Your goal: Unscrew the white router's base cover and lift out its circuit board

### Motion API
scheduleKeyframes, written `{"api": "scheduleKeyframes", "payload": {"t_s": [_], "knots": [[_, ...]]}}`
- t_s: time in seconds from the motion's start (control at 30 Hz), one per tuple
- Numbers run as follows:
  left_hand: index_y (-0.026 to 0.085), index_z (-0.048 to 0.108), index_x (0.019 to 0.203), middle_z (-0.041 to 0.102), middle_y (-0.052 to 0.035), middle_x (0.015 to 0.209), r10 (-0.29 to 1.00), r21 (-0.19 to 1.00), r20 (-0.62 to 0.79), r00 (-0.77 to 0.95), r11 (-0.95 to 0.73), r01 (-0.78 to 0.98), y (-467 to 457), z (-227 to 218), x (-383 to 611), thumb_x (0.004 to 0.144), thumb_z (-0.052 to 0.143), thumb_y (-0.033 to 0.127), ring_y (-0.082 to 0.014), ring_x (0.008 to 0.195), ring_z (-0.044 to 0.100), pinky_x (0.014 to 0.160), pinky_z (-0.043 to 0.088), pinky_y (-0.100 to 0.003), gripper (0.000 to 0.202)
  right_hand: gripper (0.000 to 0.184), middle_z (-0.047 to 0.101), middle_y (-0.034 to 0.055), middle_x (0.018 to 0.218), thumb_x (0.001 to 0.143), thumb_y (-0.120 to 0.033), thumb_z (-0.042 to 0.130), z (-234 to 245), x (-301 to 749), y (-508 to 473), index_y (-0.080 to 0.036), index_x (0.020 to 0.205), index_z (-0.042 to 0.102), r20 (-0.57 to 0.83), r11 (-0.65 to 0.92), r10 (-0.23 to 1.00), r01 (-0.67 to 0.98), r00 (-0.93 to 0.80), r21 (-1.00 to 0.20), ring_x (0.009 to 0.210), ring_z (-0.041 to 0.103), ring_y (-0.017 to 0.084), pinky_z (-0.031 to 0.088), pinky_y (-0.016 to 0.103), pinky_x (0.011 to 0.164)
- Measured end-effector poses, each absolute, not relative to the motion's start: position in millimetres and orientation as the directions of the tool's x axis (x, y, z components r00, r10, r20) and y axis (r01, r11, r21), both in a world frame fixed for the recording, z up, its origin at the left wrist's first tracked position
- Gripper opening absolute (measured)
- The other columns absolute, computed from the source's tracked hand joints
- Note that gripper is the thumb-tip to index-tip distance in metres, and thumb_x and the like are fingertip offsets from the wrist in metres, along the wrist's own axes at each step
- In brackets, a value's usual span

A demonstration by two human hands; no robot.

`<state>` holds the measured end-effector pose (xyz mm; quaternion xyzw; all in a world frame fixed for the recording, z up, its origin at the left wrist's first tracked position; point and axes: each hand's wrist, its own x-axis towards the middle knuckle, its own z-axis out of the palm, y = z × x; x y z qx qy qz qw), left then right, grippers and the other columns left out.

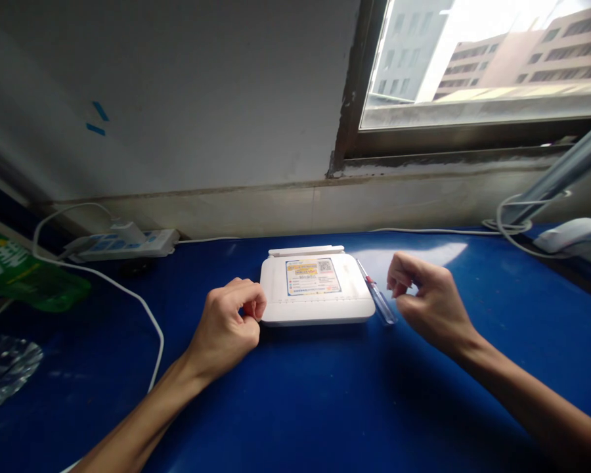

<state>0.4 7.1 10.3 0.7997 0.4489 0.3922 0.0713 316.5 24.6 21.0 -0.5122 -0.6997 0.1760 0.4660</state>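
A white flat router (pixel 315 289) lies on the blue tabletop (pixel 325 407), with a yellow-and-white label (pixel 313 276) on its top and a pale antenna folded along its far edge. My left hand (pixel 229 322) rests against the router's left edge, fingers curled. A slim screwdriver (pixel 377 295) with a clear handle and red mark lies beside the router's right edge. Just right of it, my right hand (pixel 426 299) hovers with loosely bent, parted fingers, holding nothing.
A white power strip (pixel 123 244) with a plugged-in cable sits against the far wall at left. A green bottle (pixel 24 272) and crumpled clear plastic (pixel 2 368) lie at the left edge. A grey pole (pixel 556 171) and a white object (pixel 576 236) stand at right.
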Motion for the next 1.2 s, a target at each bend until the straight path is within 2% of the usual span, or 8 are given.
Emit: {"api": "scheduleKeyframes", "payload": {"t_s": [0.17,0.33,0.53,0.67,0.8,0.97,1.2], "knots": [[0.020,0.051,0.064,0.054,0.0036,0.060,0.767,0.473,0.583,0.268,-0.589,0.655,6,11,2,0.063,0.043,-0.004,-0.0131,0.057,0.052,0.057,0.037,-0.026,0.025,0.021,0.050,-0.0009,0.058,0.054,-0.008,0.048,21,315,24,-0.026,0.059,0.041,0.509,0.445,0.860,0.518,-0.021,-0.730,0.059,0.051,0.018,0.035,0.029,0.049],[0.020,0.055,0.071,0.058,0.0012,0.071,0.758,0.493,0.600,0.258,-0.604,0.627,6,8,3,0.072,0.044,-0.006,-0.0139,0.065,0.057,0.061,0.041,-0.026,0.028,0.021,0.054,-0.0012,0.063,0.063,-0.005,0.050,15,317,26,-0.026,0.065,0.047,0.567,0.482,0.823,0.523,0.003,-0.702,0.061,0.053,0.018,0.041,0.029,0.054],[0.019,0.063,0.080,0.066,-0.0008,0.078,0.737,0.456,0.603,0.305,-0.632,0.626,7,5,4,0.090,0.048,-0.004,-0.0156,0.074,0.061,0.068,0.046,-0.028,0.029,0.022,0.060,-0.0007,0.069,0.070,-0.003,0.050,11,316,25,-0.024,0.073,0.057,0.600,0.529,0.795,0.577,-0.082,-0.622,0.065,0.058,0.017,0.045,0.028,0.056],[0.019,0.066,0.082,0.068,-0.0018,0.080,0.721,0.432,0.614,0.322,-0.649,0.626,7,7,3,0.093,0.050,-0.002,-0.0166,0.075,0.063,0.070,0.048,-0.029,0.028,0.023,0.063,-0.0003,0.070,0.070,-0.003,0.049,12,315,25,-0.024,0.074,0.059,0.594,0.533,0.795,0.606,-0.120,-0.591,0.065,0.060,0.017,0.043,0.026,0.051],[0.019,0.066,0.084,0.069,-0.0022,0.081,0.702,0.410,0.631,0.330,-0.664,0.625,7,7,2,0.093,0.051,-0.001,-0.0171,0.076,0.065,0.070,0.049,-0.030,0.027,0.025,0.062,-0.0007,0.066,0.065,-0.004,0.047,13,315,24,-0.024,0.073,0.059,0.576,0.508,0.812,0.604,-0.098,-0.614,0.060,0.059,0.016,0.037,0.024,0.045],[0.019,0.066,0.084,0.070,-0.0024,0.081,0.686,0.394,0.648,0.331,-0.673,0.626,7,7,2,0.093,0.052,-0.001,-0.0174,0.076,0.065,0.071,0.050,-0.030,0.027,0.021,0.054,-0.0021,0.059,0.053,-0.008,0.047,21,317,23,-0.026,0.063,0.051,0.503,0.441,0.863,0.548,-0.043,-0.710,0.056,0.052,0.016,0.037,0.028,0.049],[0.018,0.066,0.085,0.070,-0.0025,0.082,0.670,0.374,0.656,0.348,-0.689,0.621,6,9,4,0.093,0.052,-0.002,-0.0169,0.077,0.065,0.072,0.051,-0.030,0.027,0.021,0.049,-0.0024,0.058,0.053,-0.007,0.047,21,317,26,-0.026,0.059,0.041,0.488,0.413,0.873,0.551,-0.012,-0.725,0.057,0.048,0.017,0.035,0.030,0.051]]}}
